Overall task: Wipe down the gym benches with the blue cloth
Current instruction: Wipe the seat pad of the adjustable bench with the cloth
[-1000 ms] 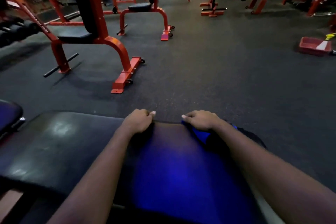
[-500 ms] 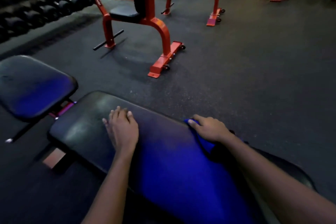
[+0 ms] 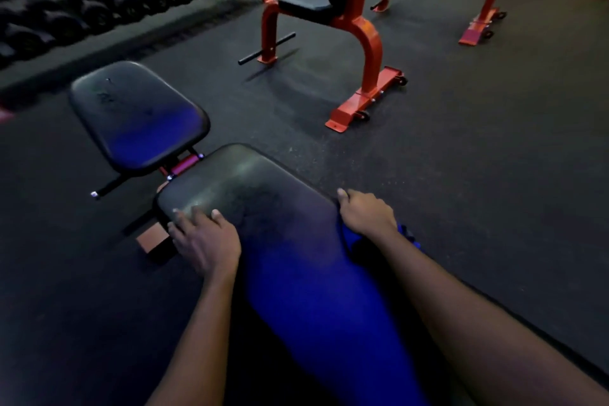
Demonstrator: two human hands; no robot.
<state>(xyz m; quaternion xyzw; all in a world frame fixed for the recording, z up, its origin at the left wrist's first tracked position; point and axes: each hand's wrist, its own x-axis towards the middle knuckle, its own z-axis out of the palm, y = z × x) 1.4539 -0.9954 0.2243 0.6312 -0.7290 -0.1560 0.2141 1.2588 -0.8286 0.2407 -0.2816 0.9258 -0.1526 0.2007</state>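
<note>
under the right hand (image 3: 367,214), at the far edge of the bench pad (image 3: 250,188), the blue cloth (image 3: 408,233) is bunched and gripped by curled fingers. to its left, the left hand (image 3: 206,241) is laid flat on the pad, fingers spread. the cloth is judged light, soft and limp; it is best held gathered in the palm so that loose corners are not dragged.
</note>
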